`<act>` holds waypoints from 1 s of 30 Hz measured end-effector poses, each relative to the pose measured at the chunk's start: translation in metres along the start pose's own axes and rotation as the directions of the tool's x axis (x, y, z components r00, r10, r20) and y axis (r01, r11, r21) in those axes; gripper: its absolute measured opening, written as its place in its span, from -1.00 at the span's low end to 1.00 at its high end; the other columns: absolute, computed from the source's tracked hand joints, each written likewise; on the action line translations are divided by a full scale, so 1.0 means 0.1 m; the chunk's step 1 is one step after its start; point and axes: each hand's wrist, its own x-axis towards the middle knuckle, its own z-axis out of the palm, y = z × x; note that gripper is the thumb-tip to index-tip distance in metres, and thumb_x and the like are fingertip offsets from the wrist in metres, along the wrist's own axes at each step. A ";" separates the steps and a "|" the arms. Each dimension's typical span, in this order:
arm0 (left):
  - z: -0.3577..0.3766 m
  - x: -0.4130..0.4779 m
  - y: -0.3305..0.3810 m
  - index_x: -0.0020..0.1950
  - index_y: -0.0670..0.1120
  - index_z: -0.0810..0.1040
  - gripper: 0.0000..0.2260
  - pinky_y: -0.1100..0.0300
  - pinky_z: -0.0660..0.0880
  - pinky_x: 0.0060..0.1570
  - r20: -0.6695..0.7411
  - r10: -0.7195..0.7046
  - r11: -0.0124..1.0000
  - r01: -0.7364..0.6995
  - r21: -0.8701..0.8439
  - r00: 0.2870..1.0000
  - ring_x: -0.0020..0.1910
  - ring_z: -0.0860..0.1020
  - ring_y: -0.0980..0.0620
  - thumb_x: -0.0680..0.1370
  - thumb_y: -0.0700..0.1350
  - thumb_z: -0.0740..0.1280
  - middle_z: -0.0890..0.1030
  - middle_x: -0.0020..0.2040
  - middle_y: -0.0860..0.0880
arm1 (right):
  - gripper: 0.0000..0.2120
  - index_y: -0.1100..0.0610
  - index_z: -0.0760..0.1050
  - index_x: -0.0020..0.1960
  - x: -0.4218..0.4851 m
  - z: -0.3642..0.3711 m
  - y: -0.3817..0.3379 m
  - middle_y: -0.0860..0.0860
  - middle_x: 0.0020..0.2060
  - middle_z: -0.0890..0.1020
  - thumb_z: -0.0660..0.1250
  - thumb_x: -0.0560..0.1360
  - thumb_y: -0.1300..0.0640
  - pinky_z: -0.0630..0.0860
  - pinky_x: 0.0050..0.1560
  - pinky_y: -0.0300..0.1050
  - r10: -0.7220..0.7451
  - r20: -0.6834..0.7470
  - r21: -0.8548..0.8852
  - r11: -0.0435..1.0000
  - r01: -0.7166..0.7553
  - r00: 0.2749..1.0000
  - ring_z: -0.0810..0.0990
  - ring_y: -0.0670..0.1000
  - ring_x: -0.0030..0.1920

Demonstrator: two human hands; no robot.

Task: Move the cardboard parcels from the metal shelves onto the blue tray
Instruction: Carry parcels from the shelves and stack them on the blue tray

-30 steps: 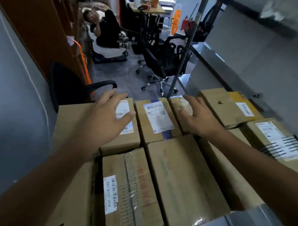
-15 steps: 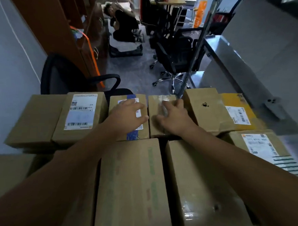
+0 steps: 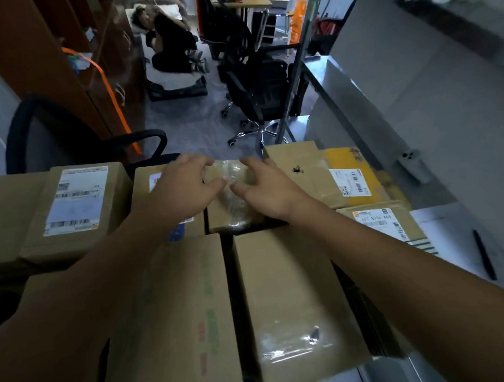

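Observation:
Several cardboard parcels lie packed together on the metal shelf (image 3: 427,380). A small parcel wrapped in clear tape (image 3: 232,216) sits in the back row. My left hand (image 3: 184,188) and my right hand (image 3: 265,191) close on it from either side, fingers bent over its far edge and thumbs on its top. Under my left palm lies a labelled parcel with blue tape (image 3: 147,180). In front lie two long boxes, one with green and red print (image 3: 187,318) and one with shiny tape (image 3: 292,308). No blue tray is in view.
More labelled parcels lie left (image 3: 77,206) and right (image 3: 346,177). A black pen (image 3: 484,256) lies on a white surface at right. Beyond the shelf stand black office chairs (image 3: 258,93), a shelf post (image 3: 293,85) and a person lying on the floor (image 3: 168,40).
The view has shifted left across the parcels. My hands moved from separate parcels toward each other and now clasp the small taped parcel between them.

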 end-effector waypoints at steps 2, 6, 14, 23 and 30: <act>0.05 0.05 0.22 0.44 -0.06 0.51 -0.54 0.02 0.36 0.37 -0.027 0.040 0.999 -0.041 -0.013 0.999 0.40 0.43 -0.14 0.60 0.12 0.38 0.48 0.40 -0.14 | -0.40 -0.02 0.30 0.58 -0.10 -0.30 0.05 0.05 0.46 0.38 0.33 0.58 -0.11 0.32 0.29 -0.15 -0.076 -0.114 -0.004 0.997 0.076 0.991 0.42 0.06 0.42; 0.31 0.18 0.66 0.50 0.02 0.45 -0.52 0.15 0.30 0.21 0.035 0.102 0.993 -0.100 -0.063 0.994 0.41 0.43 -0.08 0.62 0.15 0.35 0.44 0.45 -0.09 | -0.56 0.02 0.48 0.42 -0.09 -1.07 0.55 0.07 0.33 0.54 0.31 0.58 -0.07 0.34 0.14 -0.16 -0.042 -0.322 -0.064 0.998 0.022 0.946 0.51 0.08 0.33; 0.85 0.44 1.25 0.61 -0.06 0.31 -0.39 0.00 0.27 0.50 0.138 -0.026 0.999 0.029 -0.023 0.990 0.55 0.30 -0.10 0.62 0.13 0.35 0.33 0.59 -0.12 | -0.39 -0.08 0.25 0.60 0.12 -1.51 1.98 0.10 0.50 0.42 0.33 0.61 -0.16 0.40 0.35 0.04 0.304 0.008 -0.011 0.953 -0.304 0.953 0.45 0.19 0.41; 1.00 0.35 1.31 0.58 0.04 0.35 -0.33 0.15 0.32 0.15 0.017 -0.209 0.977 0.210 -0.025 0.978 0.39 0.46 -0.09 0.53 0.20 0.46 0.43 0.49 -0.11 | -0.33 -0.13 0.22 0.54 0.17 -1.47 2.09 0.06 0.37 0.48 0.42 0.53 -0.16 0.50 0.16 0.03 0.150 0.139 0.016 0.988 -0.153 0.979 0.54 0.11 0.22; 1.04 0.24 1.35 0.56 0.02 0.40 -0.34 0.15 0.34 0.21 -0.042 -0.212 0.977 0.210 -0.037 0.976 0.41 0.45 -0.07 0.52 0.19 0.48 0.42 0.49 -0.09 | -0.29 -0.09 0.17 0.60 0.10 -1.45 2.18 0.08 0.39 0.47 0.44 0.56 -0.05 0.51 0.18 0.02 0.116 0.145 0.074 0.989 -0.128 0.983 0.54 0.11 0.24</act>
